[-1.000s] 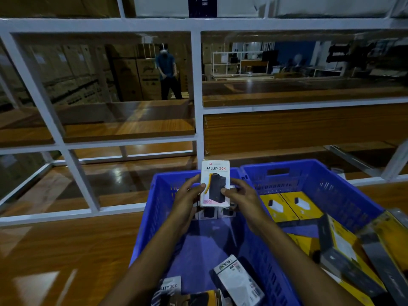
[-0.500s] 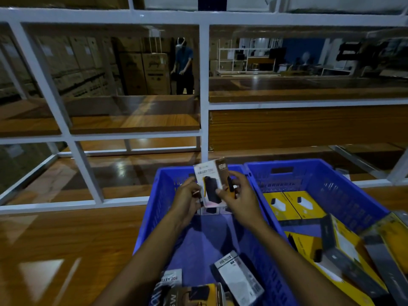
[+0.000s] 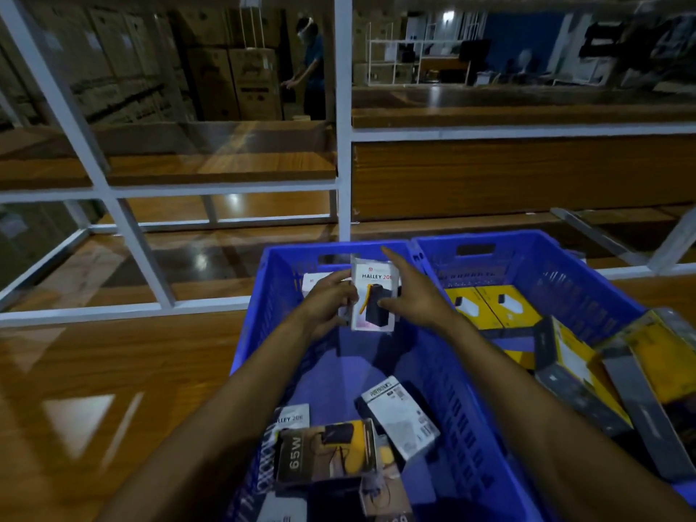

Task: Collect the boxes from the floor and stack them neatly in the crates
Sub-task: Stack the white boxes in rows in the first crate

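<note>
Now, at the near end of the left crate (image 3: 256, 325), the loose boxes lie as they did half a second ago: the 65W box (image 3: 324, 452) and a white-sided box (image 3: 403, 416) are tumbled at angles, not yet stacked. Farther in, the Halley box (image 3: 373, 295) has changed. It was twisted edge-on between both hands; it now stands upright with its printed face toward the camera, lower and close to the crate's far wall. The left hand (image 3: 327, 299) keeps its grip pinched on the box's left edge. The right hand (image 3: 418, 295) has let go, its grip spread, with straight fingers pointing far and the thumb just at the box front. I judge the box to be squared up for setting against the white boxes (image 3: 314, 282) already lined along the far wall, so this placement is nearly done, while the near clutter remains to be sorted.

The small boxes look like smooth printed card, flat-faced and sharp-cornered, so they should stack flush. The crates are stiff blue plastic with slotted walls and handle cut-outs. In the right crate (image 3: 565, 280), the yellow boxes (image 3: 493, 307) lie flat side by side. Around the crates, the wooden floor (image 3: 113, 371) is glossy and reflective. Beyond them stands a white metal rack (image 3: 342, 163).
</note>
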Motion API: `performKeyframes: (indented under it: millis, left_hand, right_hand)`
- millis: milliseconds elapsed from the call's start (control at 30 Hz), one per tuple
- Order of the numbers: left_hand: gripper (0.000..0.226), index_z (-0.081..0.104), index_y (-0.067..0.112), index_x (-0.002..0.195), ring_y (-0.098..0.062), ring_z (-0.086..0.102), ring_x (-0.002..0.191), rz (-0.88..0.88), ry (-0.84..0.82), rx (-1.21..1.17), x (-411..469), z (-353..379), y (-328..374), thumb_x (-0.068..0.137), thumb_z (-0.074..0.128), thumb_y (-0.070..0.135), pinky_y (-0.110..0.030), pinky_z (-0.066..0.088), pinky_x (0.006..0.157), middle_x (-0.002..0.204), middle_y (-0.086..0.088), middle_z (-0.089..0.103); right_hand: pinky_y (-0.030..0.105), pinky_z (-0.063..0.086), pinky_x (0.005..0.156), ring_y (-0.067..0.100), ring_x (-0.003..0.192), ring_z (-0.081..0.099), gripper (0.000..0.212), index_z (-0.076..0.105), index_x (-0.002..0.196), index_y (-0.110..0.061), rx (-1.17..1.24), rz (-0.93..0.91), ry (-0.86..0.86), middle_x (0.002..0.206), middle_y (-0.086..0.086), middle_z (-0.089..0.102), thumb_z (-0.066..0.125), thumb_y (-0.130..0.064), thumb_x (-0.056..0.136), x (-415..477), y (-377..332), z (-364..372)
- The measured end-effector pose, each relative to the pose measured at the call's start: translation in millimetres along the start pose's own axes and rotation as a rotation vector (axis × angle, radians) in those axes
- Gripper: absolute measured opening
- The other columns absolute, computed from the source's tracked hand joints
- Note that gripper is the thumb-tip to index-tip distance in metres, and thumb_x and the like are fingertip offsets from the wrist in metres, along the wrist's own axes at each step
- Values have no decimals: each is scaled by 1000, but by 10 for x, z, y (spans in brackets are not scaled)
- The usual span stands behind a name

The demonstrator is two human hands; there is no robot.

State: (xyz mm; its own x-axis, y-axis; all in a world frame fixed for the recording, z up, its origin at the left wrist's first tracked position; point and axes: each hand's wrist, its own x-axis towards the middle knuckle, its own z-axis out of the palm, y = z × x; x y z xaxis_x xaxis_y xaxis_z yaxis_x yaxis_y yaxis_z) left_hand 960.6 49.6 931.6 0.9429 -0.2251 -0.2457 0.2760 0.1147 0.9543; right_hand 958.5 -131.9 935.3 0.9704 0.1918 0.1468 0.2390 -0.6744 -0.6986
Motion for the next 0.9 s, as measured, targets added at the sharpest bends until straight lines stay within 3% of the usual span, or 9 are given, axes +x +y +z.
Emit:
performKeyframes:
  millis: [133,300,500,567,600,700,800,833,900]
  left_hand:
    - [65,59,19,131,-21,53,69,-13,62,126,221,106,-218,83,38,-20,-22,40,52,97,-15,65]
    - [40,64,27,110,-14,33,41,-184,143,48,324,256,-401,99,31,8,-21,26,49,55,-7,49]
    - [28,57,-4,87,-23,50,51,-207,252,-136,452,377,-529,86,32,-15,-29,36,53,53,-14,55]
    - [31,57,-10,98,-22,51,41,-193,277,-164,464,452,-512,88,28,-16,-25,42,42,56,-22,59]
    - [36,56,-16,113,-23,54,44,-181,287,-179,461,494,-488,91,28,-15,-28,47,41,74,-32,64]
    - [43,47,-13,133,-40,63,90,-187,243,-264,440,577,-440,98,24,-8,-47,52,71,131,-37,52]
    - [43,46,-13,134,-50,49,124,-231,243,-279,422,577,-417,97,24,-9,-56,44,88,135,-37,49]
    - [43,48,-14,132,-50,52,119,-240,238,-280,425,564,-423,96,24,-11,-58,43,88,129,-37,54]
    - [38,55,-12,117,-41,62,83,-236,242,-266,422,523,-439,94,25,-13,-57,43,82,93,-27,66]
  right_hand:
    - [37,45,85,38,113,55,56,51,131,-15,-387,7,2,124,17,53,75,-12,81,98,59,64]
    - [45,50,79,43,103,59,45,48,125,-6,-628,21,-29,126,22,47,64,-4,82,186,69,239]
    - [43,51,92,39,112,61,32,59,123,-3,-861,76,-144,136,23,46,56,-5,91,266,153,389]
    - [44,49,95,43,125,49,33,60,126,-4,-942,83,-144,140,22,43,51,-8,95,270,150,412]
    - [44,47,98,46,131,42,34,59,129,-5,-961,91,-142,143,22,40,49,-9,96,269,148,424]
    - [43,46,97,45,131,40,33,60,128,-6,-947,123,-161,144,22,37,49,-9,97,273,185,470]
    - [43,49,95,40,118,53,34,59,128,-4,-875,148,-216,137,22,42,51,-11,96,302,253,498]
    - [43,49,95,40,117,53,35,58,129,-3,-862,149,-234,136,23,42,52,-12,96,305,264,497]
    - [45,49,95,42,119,50,38,57,130,-2,-854,144,-251,136,23,40,57,-14,94,309,280,498]
